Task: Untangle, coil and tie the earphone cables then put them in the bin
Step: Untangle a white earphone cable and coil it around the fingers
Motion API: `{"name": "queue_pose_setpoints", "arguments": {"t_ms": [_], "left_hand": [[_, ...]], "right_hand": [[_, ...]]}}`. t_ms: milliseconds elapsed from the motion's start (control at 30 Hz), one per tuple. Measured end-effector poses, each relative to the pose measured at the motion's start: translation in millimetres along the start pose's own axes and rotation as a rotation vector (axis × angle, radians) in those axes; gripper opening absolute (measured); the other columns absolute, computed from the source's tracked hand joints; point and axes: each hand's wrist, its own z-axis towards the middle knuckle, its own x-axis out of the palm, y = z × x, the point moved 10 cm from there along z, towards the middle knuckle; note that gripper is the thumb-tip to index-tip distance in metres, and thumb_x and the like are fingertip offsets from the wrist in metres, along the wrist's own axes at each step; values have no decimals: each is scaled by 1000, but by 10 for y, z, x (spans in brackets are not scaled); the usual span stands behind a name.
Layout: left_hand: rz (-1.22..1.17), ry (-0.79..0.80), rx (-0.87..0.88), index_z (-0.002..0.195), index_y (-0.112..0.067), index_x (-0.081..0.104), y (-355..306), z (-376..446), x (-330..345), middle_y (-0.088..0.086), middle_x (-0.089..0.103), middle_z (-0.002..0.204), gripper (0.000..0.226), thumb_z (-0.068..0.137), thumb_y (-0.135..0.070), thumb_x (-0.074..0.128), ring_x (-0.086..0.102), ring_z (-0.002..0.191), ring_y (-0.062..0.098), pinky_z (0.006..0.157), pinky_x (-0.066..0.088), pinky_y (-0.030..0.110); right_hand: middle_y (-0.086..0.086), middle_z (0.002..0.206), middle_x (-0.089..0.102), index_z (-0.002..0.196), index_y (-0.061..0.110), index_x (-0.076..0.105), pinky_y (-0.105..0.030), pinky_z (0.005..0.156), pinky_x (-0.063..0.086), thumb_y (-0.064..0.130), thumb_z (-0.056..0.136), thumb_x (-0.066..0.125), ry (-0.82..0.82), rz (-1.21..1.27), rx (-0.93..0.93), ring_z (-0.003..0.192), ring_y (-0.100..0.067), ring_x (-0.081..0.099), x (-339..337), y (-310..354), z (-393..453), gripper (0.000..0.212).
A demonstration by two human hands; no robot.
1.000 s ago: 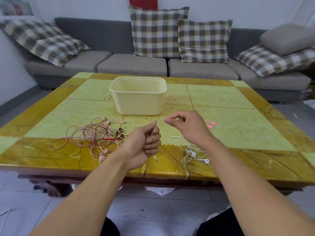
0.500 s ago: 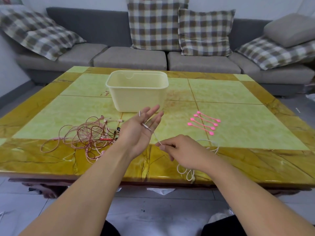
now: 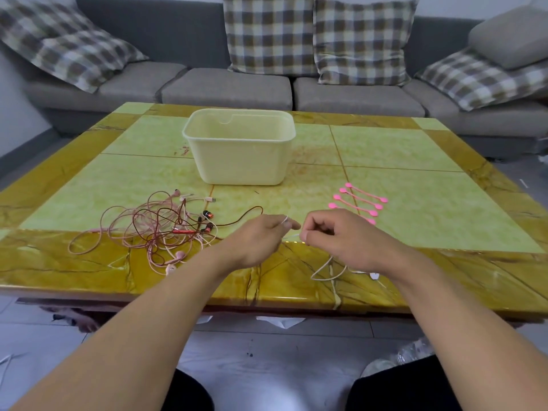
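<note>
Head view: thin white earphone cable (image 3: 328,269) looped round a finger of left hand (image 3: 261,232), pinched taut by right hand (image 3: 332,235), rest trailing in loops over near counter (image 3: 415,149) edge. Left of hands, one tangle of pink and dark red earphone cables (image 3: 154,226). One pale yellow bin (image 3: 240,152) farther back, centre. Right of bin, about six pink ties (image 3: 358,200), one partly hidden.
</note>
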Motion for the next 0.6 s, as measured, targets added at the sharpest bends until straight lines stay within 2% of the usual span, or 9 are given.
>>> {"name": "queue_pose_setpoints", "arguments": {"t_ms": [33,100,167,233,300,400,500,533,600], "left_hand": [[-15,-7,5,108,-22,72,-33,-17,-42,0,36,58,39,110,-34,35,31,48,12,50,28,28],[-80,17,0,91,-17,76,-77,-54,-61,2,28,56,53,109,-43,32,23,50,16,50,23,30],[-144,83,-2,86,-10,75,-106,-101,10,2,26,55,57,110,-39,31,21,51,17,50,23,30],[-238,175,-18,93,-5,72,-98,-144,121,1,24,58,50,111,-29,32,20,52,16,49,22,28],[-357,246,-62,109,-4,68,-66,-183,208,0,23,62,40,110,-22,32,18,53,14,47,20,24],[-546,268,-106,121,-1,62,-34,-184,231,0,39,62,31,108,-8,34,33,51,12,45,26,22],[-622,339,-118,117,3,62,-69,-207,293,9,64,83,29,103,5,37,58,63,17,53,44,22],[-622,365,-127,115,4,64,-67,-223,330,11,66,88,31,102,8,36,60,66,18,56,46,22],[-611,387,-158,108,4,67,-59,-253,390,12,61,80,37,98,10,32,55,61,19,54,42,24]], "right_hand": [[13,61,52,81,22,66,-30,64,37,28,98,62,-14,32,7,59,-7,44,-53,-28,2,19],[15,58,51,83,18,66,-28,63,38,25,99,62,-69,84,1,57,-6,44,-167,-69,15,18],[13,59,49,86,17,66,-24,60,37,25,100,62,-159,97,-19,56,-6,42,-264,-104,40,17],[7,63,51,87,18,67,-17,56,34,27,99,63,-248,94,-32,55,-5,41,-331,-133,52,15],[3,66,53,88,21,69,-18,56,35,27,98,65,-305,87,-44,56,-6,42,-370,-141,53,13],[-2,68,57,87,23,70,-21,57,37,28,98,66,-398,96,-41,59,-8,46,-458,-162,39,12],[-6,70,62,89,20,72,-17,56,39,27,97,68,-487,138,-38,59,-7,51,-539,-188,20,12],[-5,70,64,89,20,72,-16,58,40,27,96,68,-497,144,-41,61,-7,53,-542,-184,18,11],[-1,70,64,90,19,72,-13,58,39,26,96,68,-475,153,-51,60,-1,53,-504,-161,33,11]]}}
